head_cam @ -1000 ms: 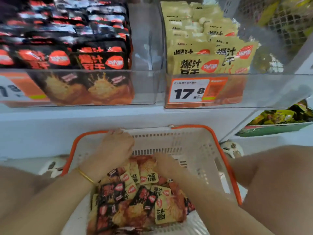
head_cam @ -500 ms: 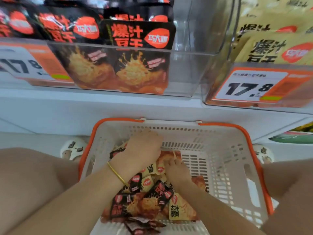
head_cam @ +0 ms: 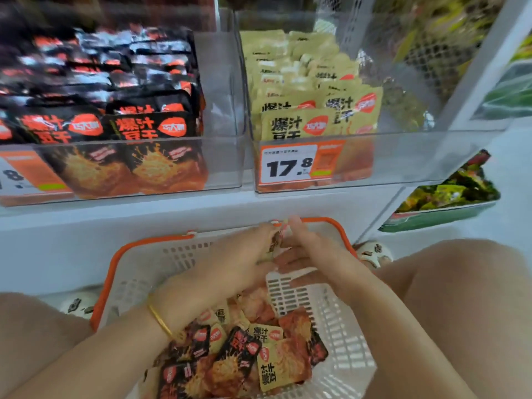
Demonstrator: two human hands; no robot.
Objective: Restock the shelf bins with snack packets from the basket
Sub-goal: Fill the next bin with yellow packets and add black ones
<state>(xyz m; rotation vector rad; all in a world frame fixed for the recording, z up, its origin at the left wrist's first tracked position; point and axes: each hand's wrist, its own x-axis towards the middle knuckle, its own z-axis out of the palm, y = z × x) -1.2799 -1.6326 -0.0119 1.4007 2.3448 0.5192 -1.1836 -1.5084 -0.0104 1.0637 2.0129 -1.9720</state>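
Note:
A white basket with an orange rim (head_cam: 149, 272) sits on the floor below the shelf, holding several black and yellow snack packets (head_cam: 247, 355). Above its far edge my left hand (head_cam: 239, 260) and my right hand (head_cam: 311, 254) meet, both gripping a small bunch of packets (head_cam: 277, 240) pressed between them; the bunch is mostly hidden by the fingers. On the shelf, a clear bin on the left (head_cam: 224, 156) holds black packets (head_cam: 149, 128). The clear bin to its right (head_cam: 403, 156) holds yellow packets (head_cam: 296, 125) and has room on its right side.
An orange 17.8 price tag (head_cam: 290, 165) is on the yellow bin's front. A green tray of green packets (head_cam: 443, 211) lies on a lower shelf at right. My knees flank the basket, and sandalled feet (head_cam: 374, 251) show beside it.
Both hands have lifted out of the packet pile to the basket's far edge, now holding a bunch of packets between them. The view has swung right and up toward the yellow bin.

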